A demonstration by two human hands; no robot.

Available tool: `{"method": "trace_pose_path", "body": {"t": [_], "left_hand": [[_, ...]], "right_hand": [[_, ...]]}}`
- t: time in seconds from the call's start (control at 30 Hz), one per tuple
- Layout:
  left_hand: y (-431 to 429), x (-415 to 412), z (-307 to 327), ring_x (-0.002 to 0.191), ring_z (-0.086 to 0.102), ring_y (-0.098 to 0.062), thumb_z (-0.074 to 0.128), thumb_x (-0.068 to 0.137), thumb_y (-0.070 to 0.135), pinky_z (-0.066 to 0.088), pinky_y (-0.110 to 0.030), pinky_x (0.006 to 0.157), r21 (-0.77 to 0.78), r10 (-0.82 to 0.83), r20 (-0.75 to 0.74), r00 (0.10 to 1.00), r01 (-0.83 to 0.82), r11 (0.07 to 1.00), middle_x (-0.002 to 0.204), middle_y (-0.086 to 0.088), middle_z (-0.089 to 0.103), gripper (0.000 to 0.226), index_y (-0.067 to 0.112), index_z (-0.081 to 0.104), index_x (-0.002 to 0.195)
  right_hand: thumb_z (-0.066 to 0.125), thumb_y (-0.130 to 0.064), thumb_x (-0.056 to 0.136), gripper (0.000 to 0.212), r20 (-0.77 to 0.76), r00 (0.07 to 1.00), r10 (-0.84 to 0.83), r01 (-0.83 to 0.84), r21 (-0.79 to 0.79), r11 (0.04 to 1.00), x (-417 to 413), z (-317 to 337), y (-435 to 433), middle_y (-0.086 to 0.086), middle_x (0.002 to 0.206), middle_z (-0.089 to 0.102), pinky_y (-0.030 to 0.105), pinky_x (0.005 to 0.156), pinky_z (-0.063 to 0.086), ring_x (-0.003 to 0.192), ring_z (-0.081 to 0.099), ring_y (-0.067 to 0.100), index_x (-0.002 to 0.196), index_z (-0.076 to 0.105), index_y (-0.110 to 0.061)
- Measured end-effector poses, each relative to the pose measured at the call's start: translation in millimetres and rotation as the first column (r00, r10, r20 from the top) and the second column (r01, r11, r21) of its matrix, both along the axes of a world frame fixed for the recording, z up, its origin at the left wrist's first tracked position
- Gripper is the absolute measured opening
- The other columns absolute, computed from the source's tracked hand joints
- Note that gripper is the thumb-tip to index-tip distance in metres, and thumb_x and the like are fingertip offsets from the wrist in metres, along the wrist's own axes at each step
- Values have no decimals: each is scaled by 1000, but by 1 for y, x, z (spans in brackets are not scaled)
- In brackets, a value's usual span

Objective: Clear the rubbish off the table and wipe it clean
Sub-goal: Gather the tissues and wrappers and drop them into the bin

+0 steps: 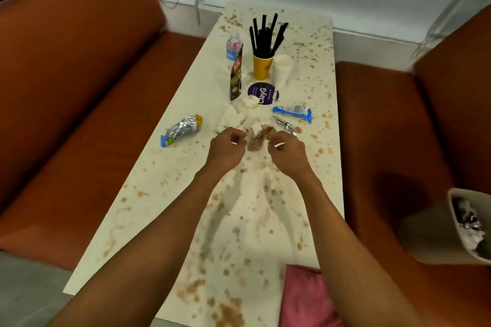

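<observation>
A crumpled brown-stained tissue (259,137) lies mid-table among white tissue scraps (229,114). My left hand (227,147) and my right hand (286,152) sit on either side of it, fingers curled, pinching its edges. The white table (164,167) is spattered with brown stains. Rubbish lies around: a foil wrapper (182,129) to the left, a blue wrapper (292,111) and a silver wrapper (285,125) to the right, a purple lid (263,93) and a brown sachet (236,74) behind. A pink cloth (305,297) lies at the near right edge.
Farther back stand a small water bottle (233,46), a yellow cup (262,68) full of black straws and a white cup (282,69). A bin (457,223) holding rubbish sits on the right orange seat (377,141). Another orange seat (79,114) flanks the left.
</observation>
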State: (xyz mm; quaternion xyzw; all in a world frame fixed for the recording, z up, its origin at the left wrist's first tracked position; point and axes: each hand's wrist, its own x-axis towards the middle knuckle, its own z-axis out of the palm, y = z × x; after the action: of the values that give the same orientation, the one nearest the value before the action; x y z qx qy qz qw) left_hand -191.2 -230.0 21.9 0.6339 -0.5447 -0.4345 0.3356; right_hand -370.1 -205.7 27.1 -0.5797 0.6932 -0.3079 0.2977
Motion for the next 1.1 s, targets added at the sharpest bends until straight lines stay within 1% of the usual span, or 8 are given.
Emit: {"method": "trace_pose_path", "body": {"t": [0.17,0.3,0.4,0.53,0.63,0.77,0.9,1.1], "left_hand": [[-20,70,-13,100,73,-24,64,100,13,57,-42,100,-1,53,30,998,-53,999,106,1,75,15,28,68,98],[-32,118,-16,99,68,-18,64,100,11,49,-13,88,-44,121,80,989,-118,992,110,1,71,13,19,73,105],[-40,150,-19,101,66,-17,63,101,15,43,-18,86,-42,175,133,976,-170,984,115,0,73,14,19,73,110],[-47,183,-28,107,66,-24,63,99,12,44,-24,89,-58,253,174,952,-246,968,118,-2,69,17,18,73,111],[-48,196,-36,109,63,-25,63,98,12,50,-33,97,-28,268,189,945,-267,963,122,-5,62,21,20,69,117],[-49,207,-45,103,60,-19,63,99,11,53,-35,97,7,290,167,942,-295,955,125,-6,59,26,20,66,123],[-50,208,-52,104,61,-18,61,102,15,53,-34,97,34,281,130,951,-288,957,128,-5,59,26,19,66,128],[-50,197,-42,117,62,-20,51,107,47,51,-46,106,114,321,-12,947,-317,941,129,0,66,39,22,65,133]], "right_hand": [[62,3,90,27,3,996,92,-92,-8,996,72,-11,-32,-5,99,69,9,81,47,82,63,6,109,76,-10],[66,-4,92,32,-15,988,152,-152,29,988,122,-21,-56,-1,112,72,0,79,42,87,63,7,121,73,-15],[69,-6,91,38,-39,977,210,-210,2,978,156,-28,-71,5,126,69,20,94,50,94,64,14,128,70,-17],[73,-1,84,49,-108,949,295,-298,-18,954,196,-44,-87,13,134,63,45,108,49,120,63,33,131,70,-14],[76,1,80,50,-167,925,340,-349,-24,937,215,-59,-96,16,134,66,44,109,49,123,63,37,129,71,-9],[79,-5,83,46,-236,899,370,-382,-6,924,233,-75,-100,14,131,69,41,104,51,119,63,38,128,74,-13],[80,-1,83,23,-262,910,322,-352,-79,933,236,-78,-101,16,111,74,37,92,50,103,67,37,105,81,-7],[81,-3,87,14,-44,960,277,-280,-212,936,231,-58,-87,12,96,76,34,79,59,77,70,21,101,80,-4]]}}
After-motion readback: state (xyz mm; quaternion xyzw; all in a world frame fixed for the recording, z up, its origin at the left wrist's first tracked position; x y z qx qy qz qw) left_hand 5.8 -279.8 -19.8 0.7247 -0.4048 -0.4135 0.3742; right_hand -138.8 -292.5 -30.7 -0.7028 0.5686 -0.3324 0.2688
